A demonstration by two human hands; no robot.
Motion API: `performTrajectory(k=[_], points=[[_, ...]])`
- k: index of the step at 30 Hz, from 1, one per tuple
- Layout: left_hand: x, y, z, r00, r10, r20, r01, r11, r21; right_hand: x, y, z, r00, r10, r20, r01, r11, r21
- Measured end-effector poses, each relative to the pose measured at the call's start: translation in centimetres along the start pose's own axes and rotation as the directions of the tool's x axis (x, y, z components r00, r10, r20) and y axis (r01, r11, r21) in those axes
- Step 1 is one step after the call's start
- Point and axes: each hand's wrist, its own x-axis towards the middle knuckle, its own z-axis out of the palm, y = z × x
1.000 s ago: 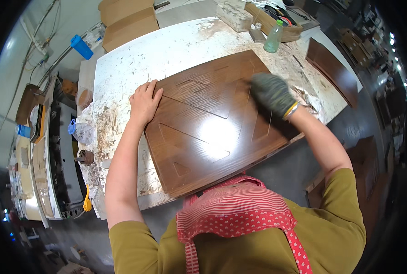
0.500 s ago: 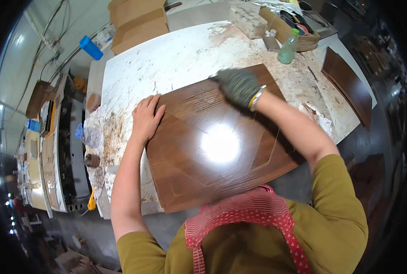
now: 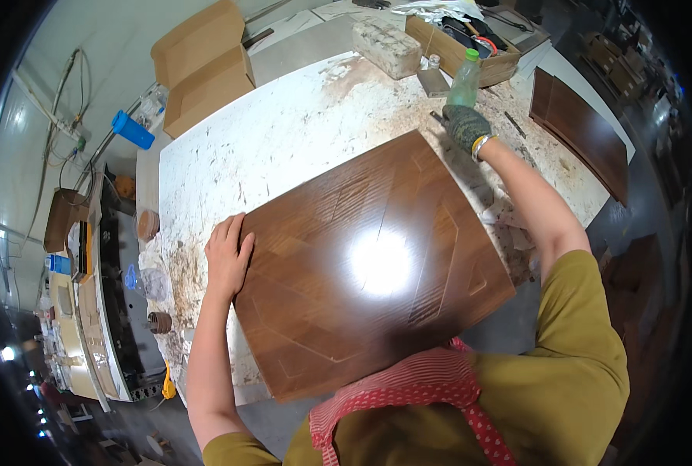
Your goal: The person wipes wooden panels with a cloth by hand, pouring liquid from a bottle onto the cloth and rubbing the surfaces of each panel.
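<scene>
A dark brown wooden panel (image 3: 315, 233) with grooved lines and ridged patches lies tilted across the table in front of me. At its far left corner, my left hand (image 3: 228, 252) is bare and grips the edge, with the thumb nearest the face. My right hand (image 3: 466, 128) wears a dark grey-green knitted glove and is off the panel, beyond its right edge. Its fingers are closed around a small dark thing, of which only a tip sticks out to the left. Just behind the glove stands a green-tinted plastic bottle (image 3: 464, 84) with a green cap.
A pale stained block (image 3: 387, 48) and a wooden box of tools (image 3: 501, 64) stand at the back. Curved brown panels (image 3: 579, 128) lie at the right. An open cardboard box (image 3: 206, 74), a blue cup (image 3: 132, 130) and small jars (image 3: 148, 225) line the left side.
My right hand has moved from the panel's far edge to the right, near the bottle. The panel and my left hand appear lower and further left, as the whole view has shifted.
</scene>
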Motion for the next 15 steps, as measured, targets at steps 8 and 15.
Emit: performTrajectory(k=[8, 15], points=[[0.1, 0.4, -0.1, 0.998, 0.014, 0.057, -0.015, 1.000, 0.008, 1.4, -0.3, 5.6, 0.987, 0.099, 0.126, -0.142, 0.907, 0.396], [-0.8, -0.1, -0.7, 1.000, 0.030, 0.009, -0.030, 0.998, 0.047, -12.2, 3.0, -2.6, 0.993, 0.095, 0.072, -0.115, 0.920, 0.375]])
